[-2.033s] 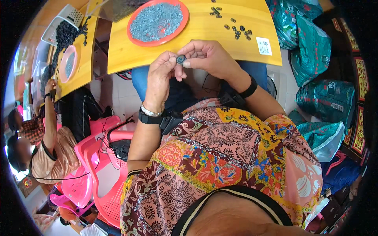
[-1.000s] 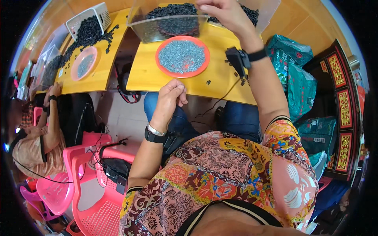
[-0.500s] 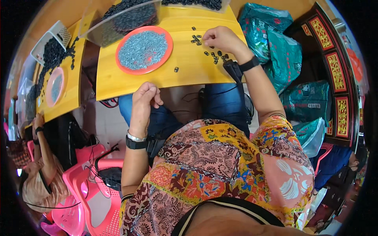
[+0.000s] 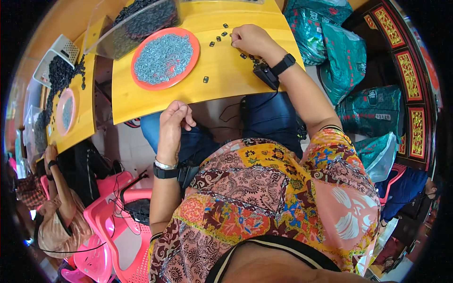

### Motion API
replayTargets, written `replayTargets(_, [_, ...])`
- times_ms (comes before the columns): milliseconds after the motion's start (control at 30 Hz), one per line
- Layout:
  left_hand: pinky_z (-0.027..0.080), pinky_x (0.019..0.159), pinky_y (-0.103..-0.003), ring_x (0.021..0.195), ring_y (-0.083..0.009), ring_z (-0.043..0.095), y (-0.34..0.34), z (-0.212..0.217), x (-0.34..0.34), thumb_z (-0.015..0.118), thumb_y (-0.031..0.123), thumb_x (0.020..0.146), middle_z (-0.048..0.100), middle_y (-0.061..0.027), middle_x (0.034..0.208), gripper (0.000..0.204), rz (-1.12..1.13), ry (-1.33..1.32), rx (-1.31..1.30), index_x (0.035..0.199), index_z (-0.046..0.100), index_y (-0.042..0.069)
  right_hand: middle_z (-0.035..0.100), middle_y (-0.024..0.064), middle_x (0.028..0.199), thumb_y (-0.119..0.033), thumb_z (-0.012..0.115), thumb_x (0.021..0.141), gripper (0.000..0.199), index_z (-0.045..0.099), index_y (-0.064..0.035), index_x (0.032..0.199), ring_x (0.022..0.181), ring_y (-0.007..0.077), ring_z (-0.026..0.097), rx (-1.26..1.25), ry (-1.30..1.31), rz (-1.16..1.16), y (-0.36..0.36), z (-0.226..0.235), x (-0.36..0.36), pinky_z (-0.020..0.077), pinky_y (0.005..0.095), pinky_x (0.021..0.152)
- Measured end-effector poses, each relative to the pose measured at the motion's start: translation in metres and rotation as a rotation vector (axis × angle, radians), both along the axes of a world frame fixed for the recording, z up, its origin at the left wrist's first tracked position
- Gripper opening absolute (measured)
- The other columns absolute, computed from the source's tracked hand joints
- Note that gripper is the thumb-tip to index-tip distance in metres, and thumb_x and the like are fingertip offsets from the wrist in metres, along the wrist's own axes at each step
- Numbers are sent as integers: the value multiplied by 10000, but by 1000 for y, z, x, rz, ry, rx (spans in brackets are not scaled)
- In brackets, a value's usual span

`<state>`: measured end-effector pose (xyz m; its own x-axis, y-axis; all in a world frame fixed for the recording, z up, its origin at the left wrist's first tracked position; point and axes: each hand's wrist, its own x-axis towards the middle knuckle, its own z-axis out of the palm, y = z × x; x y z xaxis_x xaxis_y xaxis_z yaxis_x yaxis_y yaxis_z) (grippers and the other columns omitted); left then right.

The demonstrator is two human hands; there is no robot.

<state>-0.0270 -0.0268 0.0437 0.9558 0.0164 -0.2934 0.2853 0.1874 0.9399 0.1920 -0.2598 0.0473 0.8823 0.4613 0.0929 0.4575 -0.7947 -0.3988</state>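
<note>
My right hand (image 4: 253, 39) rests on the yellow table (image 4: 188, 92) with its fingers curled together among small black plastic pieces (image 4: 224, 33). Its fingertips point down, and whatever they pinch is hidden. More black pieces lie under the wrist, partly covered, and a single black piece (image 4: 205, 79) sits apart near the front edge. Just off that edge, above my lap, my left hand (image 4: 175, 118) is closed with the thumb against the bent fingers; its contents cannot be seen. Between the hands and the back stands a round orange-red plate (image 4: 195, 55) full of small silvery screws (image 4: 163, 59).
Behind the plate is a clear bin (image 4: 108, 45) of black pieces. On the left, a second yellow table (image 4: 87, 106) holds a white basket (image 4: 71, 49), spilled black pieces and another plate; a person's hand (image 4: 50, 153) is beside it. Green bags (image 4: 344, 61) stand right, pink chairs (image 4: 111, 231) lower left.
My right hand has shifted slightly left and lower onto the table among the black pieces. The left hand keeps its closed shape. The view has tilted a little.
</note>
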Motion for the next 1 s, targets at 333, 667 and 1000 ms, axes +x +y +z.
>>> replayTargets(333, [374,553,-189,616,-72,498,-15,7,7,420,143,914,529,-7,685,146,-29,-83,-5,872,523,48,619,-3,749,-129,663,788,126,625,-10,808,707,59,551,742,569,285,42,15,-101,437,202,659])
replayTargets(667, [386,580,-201,633,-83,501,-9,0,-1,419,159,918,535,-19,700,169,-129,-64,17,871,528,39,614,10,731,-128,688,769,154,619,-8,835,690,57,552,857,680,248,63,-15,-141,443,207,634])
replayTargets(1000, [407,593,-252,595,-151,504,-3,-4,-3,463,219,914,515,-59,647,220,-56,-136,-182,826,499,21,644,52,745,-170,648,788,158,666,-29,855,683,116,593,706,325,293,26,12,-126,464,245,631])
